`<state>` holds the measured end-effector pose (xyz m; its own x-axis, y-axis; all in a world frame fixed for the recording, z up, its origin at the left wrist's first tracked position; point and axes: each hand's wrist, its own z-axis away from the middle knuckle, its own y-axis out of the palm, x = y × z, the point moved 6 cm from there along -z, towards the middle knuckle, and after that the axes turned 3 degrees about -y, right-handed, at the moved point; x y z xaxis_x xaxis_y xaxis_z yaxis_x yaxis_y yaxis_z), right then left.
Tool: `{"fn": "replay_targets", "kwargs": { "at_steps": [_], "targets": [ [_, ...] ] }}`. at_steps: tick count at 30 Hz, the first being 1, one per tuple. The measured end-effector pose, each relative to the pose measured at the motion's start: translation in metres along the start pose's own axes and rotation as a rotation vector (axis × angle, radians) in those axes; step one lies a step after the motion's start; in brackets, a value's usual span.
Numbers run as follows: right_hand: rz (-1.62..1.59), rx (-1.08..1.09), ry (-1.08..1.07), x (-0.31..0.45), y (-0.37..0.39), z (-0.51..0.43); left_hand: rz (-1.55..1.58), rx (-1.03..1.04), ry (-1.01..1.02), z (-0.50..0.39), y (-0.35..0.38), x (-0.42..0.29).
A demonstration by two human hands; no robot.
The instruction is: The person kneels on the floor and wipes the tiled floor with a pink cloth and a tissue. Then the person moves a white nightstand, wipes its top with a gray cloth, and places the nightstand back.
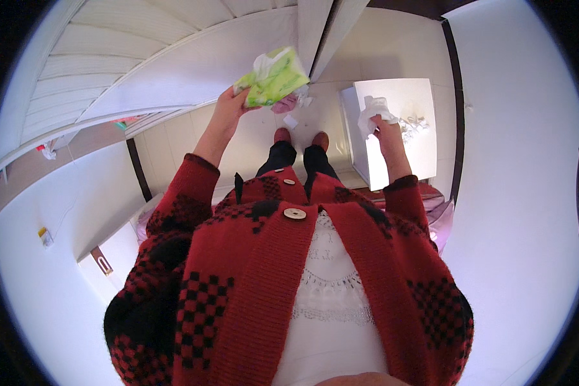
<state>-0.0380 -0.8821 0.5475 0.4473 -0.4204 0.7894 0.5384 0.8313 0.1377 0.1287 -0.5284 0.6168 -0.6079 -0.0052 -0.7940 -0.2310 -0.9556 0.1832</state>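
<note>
In my left hand (230, 110) is a green soft pack of tissues (279, 81), gripped by its near end. A white tissue puffs out of the opening on its upper face. My right hand (385, 130) pinches a crumpled white tissue (377, 112) above a white cabinet (415, 159). On the cabinet's top, just right of that hand, the surface shows a patch of grey-and-white marks or small scraps (413, 129); I cannot tell which.
Tall white panelled doors (193, 62) stand ahead on the left. A pink item (284, 103) and white crumpled paper (305, 96) lie on the tiled floor (193, 135) past my feet. A white wall (521, 193) with dark skirting rises at the right. Pink bedding (441, 222) shows behind my right arm.
</note>
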Motion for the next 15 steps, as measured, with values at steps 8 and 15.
{"fn": "replay_targets", "kwargs": {
  "at_steps": [8,15],
  "targets": [
    [-0.005,-0.002,0.02,-0.028,-0.03,0.032,-0.025,-0.02,-0.028,0.0,-0.012,0.006],
    [0.031,-0.039,-0.046,-0.021,-0.058,0.069,0.031,0.137,0.008,0.015,0.014,-0.013]
  ]
}}
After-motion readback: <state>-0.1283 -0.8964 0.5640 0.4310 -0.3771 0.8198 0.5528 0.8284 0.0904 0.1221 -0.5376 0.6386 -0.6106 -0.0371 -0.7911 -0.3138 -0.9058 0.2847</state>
